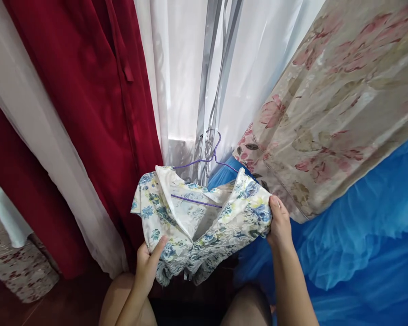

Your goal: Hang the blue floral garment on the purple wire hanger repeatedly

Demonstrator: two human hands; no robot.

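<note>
A white floral garment (248, 217) with blue and yellow flowers and a V-shaped neckline is spread in front of me. It sits on a purple wire hanger (197, 161), whose hook points up and away from me. My left hand (148, 260) grips the garment's lower left side, thumb on top of the cloth. On the other side, my right hand (279, 219) pinches the garment at its right sleeve, fingers partly hidden behind the fabric. The lower part of the garment bunches and hangs below the neckline.
Hanging behind are red cloth (78, 68), white cloth (177, 68) with grey ribbons (207, 59), and a beige floral cloth (326, 113). Blue tulle (340, 253) spreads at the right. My knees (125, 299) are below, over a dark floor (71, 299).
</note>
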